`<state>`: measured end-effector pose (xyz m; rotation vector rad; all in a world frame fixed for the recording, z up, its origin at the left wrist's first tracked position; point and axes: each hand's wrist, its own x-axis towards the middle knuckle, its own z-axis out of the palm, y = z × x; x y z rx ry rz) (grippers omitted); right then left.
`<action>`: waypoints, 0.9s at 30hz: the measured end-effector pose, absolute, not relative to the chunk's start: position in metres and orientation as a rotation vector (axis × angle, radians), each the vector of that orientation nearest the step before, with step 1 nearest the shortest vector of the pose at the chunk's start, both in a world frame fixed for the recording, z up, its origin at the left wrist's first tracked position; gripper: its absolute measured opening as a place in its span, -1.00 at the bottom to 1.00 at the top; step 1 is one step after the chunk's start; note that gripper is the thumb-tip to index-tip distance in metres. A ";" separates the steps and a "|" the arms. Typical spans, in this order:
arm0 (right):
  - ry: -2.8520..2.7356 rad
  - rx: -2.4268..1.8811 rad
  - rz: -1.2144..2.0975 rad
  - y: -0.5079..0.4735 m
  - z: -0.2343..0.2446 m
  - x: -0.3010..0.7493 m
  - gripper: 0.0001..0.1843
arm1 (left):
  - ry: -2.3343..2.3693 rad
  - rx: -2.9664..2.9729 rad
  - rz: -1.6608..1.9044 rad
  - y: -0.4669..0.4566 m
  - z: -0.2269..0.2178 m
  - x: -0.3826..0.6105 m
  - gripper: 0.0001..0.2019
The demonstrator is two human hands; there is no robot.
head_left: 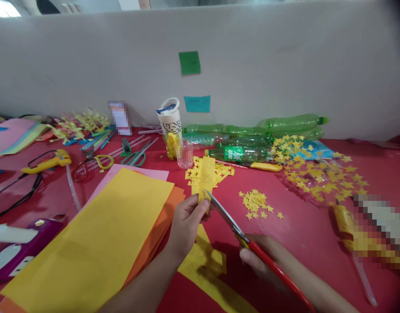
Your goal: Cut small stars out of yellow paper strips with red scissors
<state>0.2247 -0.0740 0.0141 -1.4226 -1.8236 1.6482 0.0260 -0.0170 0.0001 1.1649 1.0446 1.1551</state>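
My left hand [187, 224] pinches a narrow yellow paper strip [207, 171] between thumb and fingers, with star outlines drawn on it. From the right, my right hand [257, 254] grips red-handled scissors [232, 224], whose blade tips meet the strip just above my left thumb. Beyond the strip lies a heap of yellow offcuts [224, 171] with star-shaped holes. A small pile of cut yellow stars [255, 201] rests to the right. Larger yellow paper pieces [213, 261] lie on the table beneath my hands.
Stacked yellow sheets [98, 230] cover the left front, above orange and pink ones. Green plastic bottles [245, 153] line the back near a white cup [170, 119]. More stars [317, 169] hang at right. Glue guns [53, 161] and a purple tape dispenser [27, 243] lie about.
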 end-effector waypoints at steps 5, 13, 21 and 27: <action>-1.780 -1.428 1.700 -0.074 0.014 0.223 -0.51 | 1.052 1.156 1.155 -0.016 -0.001 0.026 -0.78; -1.768 -1.418 1.689 -0.076 0.008 0.224 -0.50 | 1.045 1.125 1.142 -0.018 0.000 0.024 -0.78; -1.742 -1.458 1.699 -0.077 0.006 0.224 -0.48 | 1.036 1.109 1.131 -0.016 -0.001 0.023 -0.78; -1.744 -1.424 1.692 -0.075 0.013 0.223 -0.52 | 1.033 1.112 1.118 -0.017 -0.003 0.023 -0.78</action>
